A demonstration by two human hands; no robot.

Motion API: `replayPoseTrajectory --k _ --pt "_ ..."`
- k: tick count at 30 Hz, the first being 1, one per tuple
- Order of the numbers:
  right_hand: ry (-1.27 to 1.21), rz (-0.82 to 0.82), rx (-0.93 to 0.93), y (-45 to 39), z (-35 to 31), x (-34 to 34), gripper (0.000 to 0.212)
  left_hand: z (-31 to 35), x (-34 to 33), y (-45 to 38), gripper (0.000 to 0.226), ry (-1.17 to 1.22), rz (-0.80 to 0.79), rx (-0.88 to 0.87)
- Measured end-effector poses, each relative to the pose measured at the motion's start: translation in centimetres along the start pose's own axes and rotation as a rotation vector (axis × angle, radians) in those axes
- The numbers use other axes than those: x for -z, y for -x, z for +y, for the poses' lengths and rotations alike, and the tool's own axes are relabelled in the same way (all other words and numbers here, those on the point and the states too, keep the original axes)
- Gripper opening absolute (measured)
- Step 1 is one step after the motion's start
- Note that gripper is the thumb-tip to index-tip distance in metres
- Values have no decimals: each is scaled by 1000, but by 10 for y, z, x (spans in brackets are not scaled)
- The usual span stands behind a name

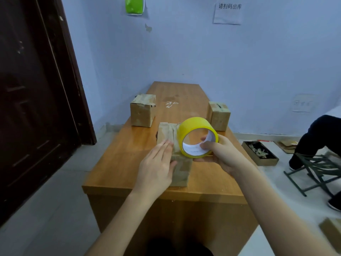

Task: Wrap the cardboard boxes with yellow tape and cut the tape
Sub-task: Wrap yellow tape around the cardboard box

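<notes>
Three cardboard boxes stand on the wooden table (118, 169). One box (181, 170) lies at the middle of the table, close to the near edge, under the hands; a second box (142, 112) sits toward the table's far left edge; a third box (219, 116) sits toward the far right edge. All three carry patches of old brownish tape. There is one roll of yellow tape (197, 136), held just above the right part of the middle box, its open core turned toward the camera so that the white inner lining shows.

Two bare hands are in view. The left hand (156, 168) lies flat on top of the middle box, fingers straight and together, pointing toward the far end of the table, palm down on the cardboard. The right hand (220, 156) grips the roll: the thumb hooks into the core from the right, while the other fingers curl beneath the roll's lower rim. Both forearms reach in from the near edge of the table.

On the floor to the right of the table lie one shallow dark tray (260, 153) of scraps and one folding metal stool (317, 169), with a person's dark-clothed leg (321, 133) just beyond it. On the wall behind the table hang one white paper notice (227, 12) and one green item (134, 5).
</notes>
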State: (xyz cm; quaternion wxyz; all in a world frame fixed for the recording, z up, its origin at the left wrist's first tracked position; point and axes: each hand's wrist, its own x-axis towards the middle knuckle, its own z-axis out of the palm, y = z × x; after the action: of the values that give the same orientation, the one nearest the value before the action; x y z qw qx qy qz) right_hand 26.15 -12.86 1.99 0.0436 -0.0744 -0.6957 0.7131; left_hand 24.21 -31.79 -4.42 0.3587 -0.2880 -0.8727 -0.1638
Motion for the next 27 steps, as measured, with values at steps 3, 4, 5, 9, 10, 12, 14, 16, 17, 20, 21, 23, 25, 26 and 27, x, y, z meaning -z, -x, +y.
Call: replayPoseTrajectory --k 3,4,5,9,10,12,14,16,17,20,21,23,25,26,27 --pt "101 69 28 -1 8 -9 21 1 0 1 46 -28 -9 4" --pt "120 52 25 -1 11 -11 22 1 0 1 47 -33 -14 4" --pt "127 26 19 0 13 -12 22 2 -1 2 47 -31 -16 5" --pt "144 -61 41 3 10 -5 17 -1 0 1 48 3 -34 -3" --pt "139 -70 33 2 7 -1 20 -2 1 1 47 7 -35 -12" --pt "72 -87 4 3 4 7 25 -3 3 1 47 1 -35 -30" --pt "-55 -94 -26 5 7 13 17 -3 4 1 48 -11 -31 -37" --pt "-157 -58 -44 7 16 15 11 -2 5 0 50 -8 -27 -26" --pt "-184 -26 -47 8 22 13 10 -1 5 0 50 -2 -24 -20" --pt "-220 59 -40 5 34 8 9 0 5 -2 47 8 -12 -7" --pt "-206 64 -30 5 36 6 13 0 5 -2 46 2 -16 -8" --pt "-110 41 -1 5 37 0 25 0 6 -2 50 -21 -39 -7" --pt "-80 19 7 6 38 -4 29 0 6 -2 53 -36 -56 -1" --pt "-93 15 9 6 38 -5 28 0 7 -1 53 -38 -57 0" --pt "-114 14 9 6 38 -4 26 0 7 -1 53 -39 -53 -5"
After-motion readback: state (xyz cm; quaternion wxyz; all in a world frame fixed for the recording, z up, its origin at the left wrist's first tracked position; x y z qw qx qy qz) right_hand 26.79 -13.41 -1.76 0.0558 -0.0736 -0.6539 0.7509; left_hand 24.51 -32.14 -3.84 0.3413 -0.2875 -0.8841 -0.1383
